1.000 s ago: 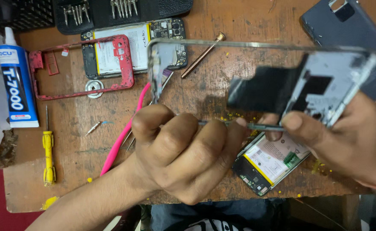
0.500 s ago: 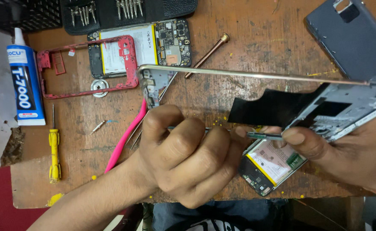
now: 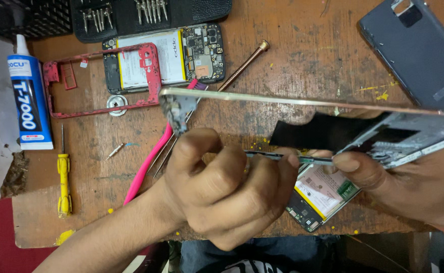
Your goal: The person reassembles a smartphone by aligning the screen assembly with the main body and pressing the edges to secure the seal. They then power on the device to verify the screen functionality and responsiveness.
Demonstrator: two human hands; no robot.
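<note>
Grey metal phone frame (image 3: 404,139) tipped flatter, now edge-on at right of frame. Right hand (image 3: 409,184) grips it; left hand (image 3: 227,192) closed round thin metal prying tool (image 3: 287,157). Prying step underway, likely; next needs steady tip.

Bare wooden bench (image 3: 303,60) lies open at upper centre, between the opened phone (image 3: 181,53) and the grey back cover (image 3: 414,50). At centre, the raised phone frame (image 3: 303,101) bars the way. The left strip is crowded by the glue tube (image 3: 29,103), yellow screwdriver (image 3: 63,184) and red phone frame (image 3: 101,81).
</note>
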